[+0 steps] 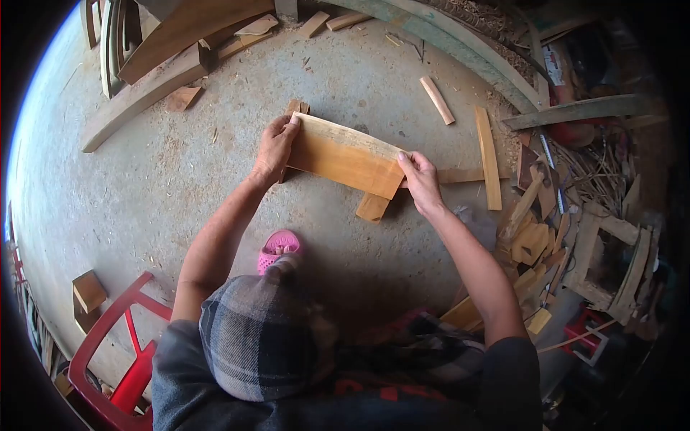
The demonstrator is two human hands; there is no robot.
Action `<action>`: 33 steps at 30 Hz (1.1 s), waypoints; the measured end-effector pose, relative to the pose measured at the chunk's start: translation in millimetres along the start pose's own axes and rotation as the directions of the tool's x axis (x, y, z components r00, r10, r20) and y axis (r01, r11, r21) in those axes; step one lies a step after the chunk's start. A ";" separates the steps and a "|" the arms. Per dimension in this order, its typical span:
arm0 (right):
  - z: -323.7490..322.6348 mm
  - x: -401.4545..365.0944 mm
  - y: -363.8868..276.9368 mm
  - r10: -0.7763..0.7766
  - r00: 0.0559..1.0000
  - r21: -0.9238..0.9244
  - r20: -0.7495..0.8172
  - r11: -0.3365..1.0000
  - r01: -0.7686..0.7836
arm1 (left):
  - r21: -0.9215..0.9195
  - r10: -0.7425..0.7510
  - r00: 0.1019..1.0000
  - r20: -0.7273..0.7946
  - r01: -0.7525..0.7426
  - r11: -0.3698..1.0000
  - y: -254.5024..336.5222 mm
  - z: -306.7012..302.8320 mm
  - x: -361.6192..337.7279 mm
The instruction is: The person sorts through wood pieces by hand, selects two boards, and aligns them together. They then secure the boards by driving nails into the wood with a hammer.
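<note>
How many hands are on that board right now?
2. The left hand grips the board at its left end, the right hand at its right end. No other hands show.

The wooden board [345, 154] looks smooth, the concrete floor [158, 187] dusty and matt.

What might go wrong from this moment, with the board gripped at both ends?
The board is gripped only at its ends by the left hand and right hand; it may slip and drop near the pink sandal. Its sawn edges might splinter bare fingers.
</note>
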State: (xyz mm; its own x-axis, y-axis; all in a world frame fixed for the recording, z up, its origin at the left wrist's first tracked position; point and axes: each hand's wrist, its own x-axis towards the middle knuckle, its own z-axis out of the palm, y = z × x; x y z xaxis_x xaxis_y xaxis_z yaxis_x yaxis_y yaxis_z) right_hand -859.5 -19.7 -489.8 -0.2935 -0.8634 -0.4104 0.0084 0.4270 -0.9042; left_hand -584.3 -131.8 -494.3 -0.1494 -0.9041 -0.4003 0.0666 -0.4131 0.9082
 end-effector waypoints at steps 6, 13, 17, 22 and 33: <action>-13.0 -28.6 32.5 0.044 0.969 -0.254 -0.244 0.961 -0.107 | 0.056 0.030 0.998 -0.051 -0.027 0.998 -2.4 -21.1 17.2; 48.2 -37.8 50.9 -0.187 0.972 -0.641 -0.144 0.766 0.052 | 0.086 0.075 0.987 -0.140 -0.063 0.994 19.7 -68.1 46.8; 60.5 -25.4 31.8 -0.125 0.967 -0.552 -0.224 0.833 -0.020 | 0.047 0.078 0.981 -0.177 -0.071 0.996 24.4 -77.4 52.7; 76.1 -26.4 22.9 -0.149 0.982 -0.596 -0.119 0.802 0.049 | 0.023 0.074 0.983 -0.167 -0.071 0.997 21.8 -86.0 51.2; 55.0 13.2 67.1 -0.348 0.874 -0.312 -0.340 0.918 0.244 | 0.248 0.104 0.980 -0.172 -0.059 0.967 6.4 -34.4 78.1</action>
State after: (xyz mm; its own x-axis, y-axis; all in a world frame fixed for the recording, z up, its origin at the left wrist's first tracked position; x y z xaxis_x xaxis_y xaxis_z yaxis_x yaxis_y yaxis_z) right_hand -810.2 -17.2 -562.4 -0.5848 -0.8112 -0.0041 -0.3618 0.2654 -0.8937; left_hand -561.5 -208.8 -523.9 0.0299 -0.9475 -0.3185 -0.1717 -0.3188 0.9321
